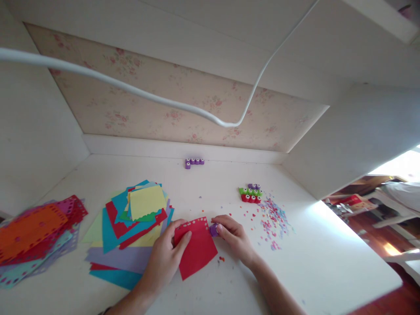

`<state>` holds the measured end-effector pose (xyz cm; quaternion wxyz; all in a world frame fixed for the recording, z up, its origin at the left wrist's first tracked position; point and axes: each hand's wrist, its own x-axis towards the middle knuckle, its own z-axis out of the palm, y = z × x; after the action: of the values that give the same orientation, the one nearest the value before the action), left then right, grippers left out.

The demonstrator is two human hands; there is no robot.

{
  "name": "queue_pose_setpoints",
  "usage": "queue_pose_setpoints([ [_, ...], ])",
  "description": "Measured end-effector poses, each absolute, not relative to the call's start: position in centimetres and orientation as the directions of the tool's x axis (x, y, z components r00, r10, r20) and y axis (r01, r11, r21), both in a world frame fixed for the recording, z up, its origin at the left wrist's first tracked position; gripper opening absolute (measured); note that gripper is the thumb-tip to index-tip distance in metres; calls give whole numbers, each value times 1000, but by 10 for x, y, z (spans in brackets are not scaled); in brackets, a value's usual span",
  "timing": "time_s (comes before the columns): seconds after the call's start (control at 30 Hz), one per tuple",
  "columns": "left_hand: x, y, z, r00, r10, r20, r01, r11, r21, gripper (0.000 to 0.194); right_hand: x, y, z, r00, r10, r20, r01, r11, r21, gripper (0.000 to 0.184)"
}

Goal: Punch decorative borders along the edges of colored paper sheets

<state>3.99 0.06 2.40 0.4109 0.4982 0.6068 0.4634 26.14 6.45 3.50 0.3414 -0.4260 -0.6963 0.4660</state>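
Note:
My left hand point(170, 249) grips a red sheet of paper point(198, 251) by its left side, thumb on top and fingers behind. Small punched holes run along the paper's upper edge. In my right hand point(234, 236) is a small purple craft punch point(214, 229), held between thumb and fingers at the paper's upper right edge. Whether the paper sits inside the punch's slot I cannot tell. A few orange and red paper bits point(222, 259) lie on the white desk point(308, 258) just below the punch.
Left of my hands lies a pile of coloured paper point(147, 203); farther left are punched sheets point(33, 232). Purple punches point(195, 161) stand at the back, with green, red and purple punches point(251, 192) at right beside scattered confetti point(274, 214). A white cable point(157, 99) hangs across above.

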Motion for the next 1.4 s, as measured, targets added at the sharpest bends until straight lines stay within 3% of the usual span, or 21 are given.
queue_pose_setpoints([
  [0.73,42,-1,24,-164,986,-8,259,50,965,39,261,63,32,-425,902,78,264,206,-942,29],
  [1.13,40,0,22,-175,984,26,321,32,947,35,259,60,42,-448,894,-16,179,72,-981,36],
  [1.4,39,0,23,-171,985,31,337,29,941,35,260,59,38,-464,885,-37,106,14,-994,30],
])
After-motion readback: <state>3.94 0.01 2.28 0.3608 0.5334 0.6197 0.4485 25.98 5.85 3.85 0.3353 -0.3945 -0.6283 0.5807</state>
